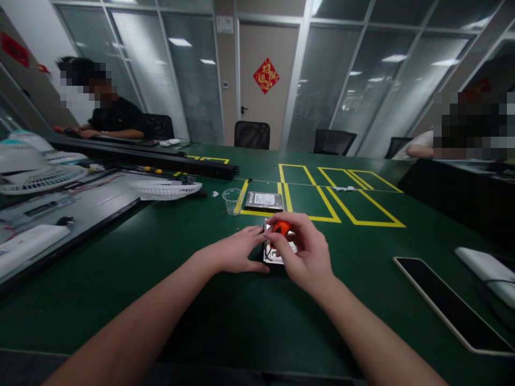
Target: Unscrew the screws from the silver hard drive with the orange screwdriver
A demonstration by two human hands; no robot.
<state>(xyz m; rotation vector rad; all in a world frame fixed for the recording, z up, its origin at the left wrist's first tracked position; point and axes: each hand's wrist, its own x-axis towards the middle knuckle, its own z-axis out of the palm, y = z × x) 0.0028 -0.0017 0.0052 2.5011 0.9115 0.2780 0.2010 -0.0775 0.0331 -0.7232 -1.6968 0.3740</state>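
A silver hard drive (277,258) lies on the green table in front of me, partly covered by both hands. My left hand (237,250) braces its left side, with the thumb at the near edge and the fingers toward the far edge. Above the drive, my right hand (309,251) is closed around the orange-and-black handle of a screwdriver (282,228). The fingers hide where its tip meets the drive. Just beyond, another hard drive (263,200), label up, sits inside a yellow taped box. A clear plastic cup (232,202) stands to its left.
White fan parts (164,188), a large panel (108,201) and long black bars (161,161) occupy the left side. At right lie a phone (450,303) and a white device (488,273) with a cable. Two people sit across the table, left and right.
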